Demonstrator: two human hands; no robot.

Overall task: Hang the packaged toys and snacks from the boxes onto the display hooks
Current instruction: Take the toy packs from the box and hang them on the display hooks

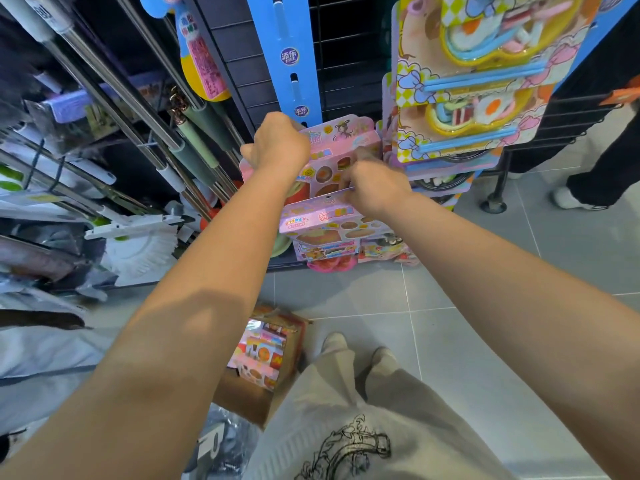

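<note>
Hands first: my left hand is curled into a fist over the top left edge of a pink toy pack hanging against the black rack. My right hand pinches the top edge of a second pack, held just below and in front of the first. Whether either pack sits on a hook I cannot tell. More pink packs fill the cardboard box on the floor by my feet. Food-toy cards hang to the right, mops lean to the left.

Bare forearms, no sleeves; light grey trousers; pale shoes; black line-drawing print on top.
</note>
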